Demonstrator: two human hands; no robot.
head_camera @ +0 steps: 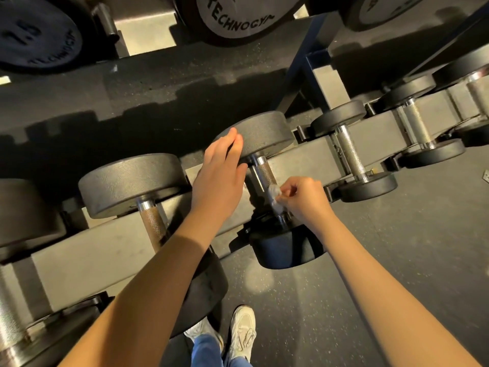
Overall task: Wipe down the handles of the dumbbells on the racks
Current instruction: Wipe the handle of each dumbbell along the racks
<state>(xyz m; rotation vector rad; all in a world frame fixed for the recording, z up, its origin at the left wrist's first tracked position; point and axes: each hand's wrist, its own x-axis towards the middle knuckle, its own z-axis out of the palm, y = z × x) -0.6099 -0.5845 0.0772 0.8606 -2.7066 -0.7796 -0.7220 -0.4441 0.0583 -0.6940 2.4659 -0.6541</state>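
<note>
Two rack tiers are seen, a lower tier and an upper tier. Six dumbbells are counted on the lower one: a first dumbbell cut by the left edge, a second dumbbell, a third dumbbell, a fourth dumbbell, a fifth dumbbell and a sixth dumbbell. Above, three lettered dumbbell heads are counted: left head, middle head, right head. Two hands are seen, a left hand and a right hand, with one white wipe. Two pale sneakers are counted: one sneaker, another sneaker.
</note>
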